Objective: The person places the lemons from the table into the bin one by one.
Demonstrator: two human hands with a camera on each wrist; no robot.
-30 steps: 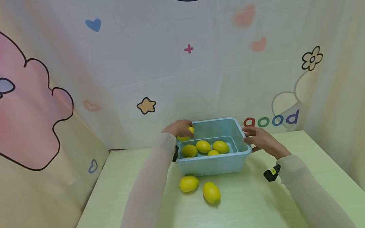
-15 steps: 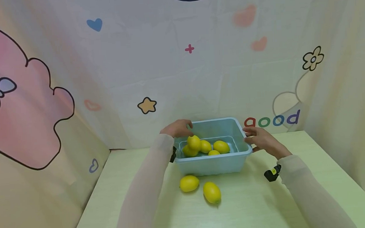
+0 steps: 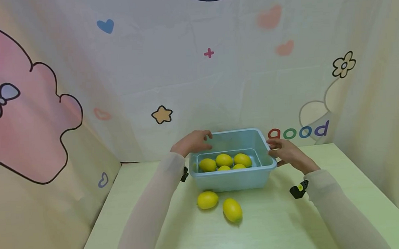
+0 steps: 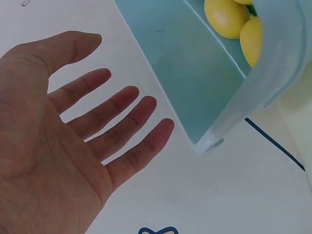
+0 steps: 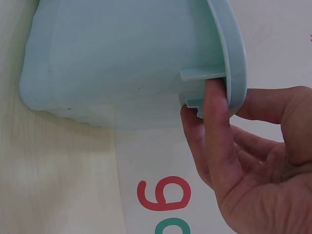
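A light blue plastic bin (image 3: 232,180) stands on the table with several yellow lemons (image 3: 224,160) on its floor. My left hand (image 3: 195,141) hovers over the bin's left end, holding nothing. In the left wrist view its fingers are spread and relaxed, apart from the bin wall (image 4: 185,78). My right hand (image 3: 289,156) grips the bin's right rim. The right wrist view has the fingers (image 5: 218,131) hooked under the rim (image 5: 235,58) from outside, with the thumb on its other side. Two more lemons, one (image 3: 207,200) lying sideways and one (image 3: 232,210) angled, rest in front of the bin.
The pale wooden table (image 3: 270,225) runs back to a printed curtain (image 3: 170,66) close behind the bin. Curtains also hang along the left and right sides. A black wrist camera (image 3: 299,189) sits at my right cuff.
My left hand has let go of a lemon, which dropped onto the others and settled on the bin floor. The hand has drawn slightly left. My right hand keeps its grip.
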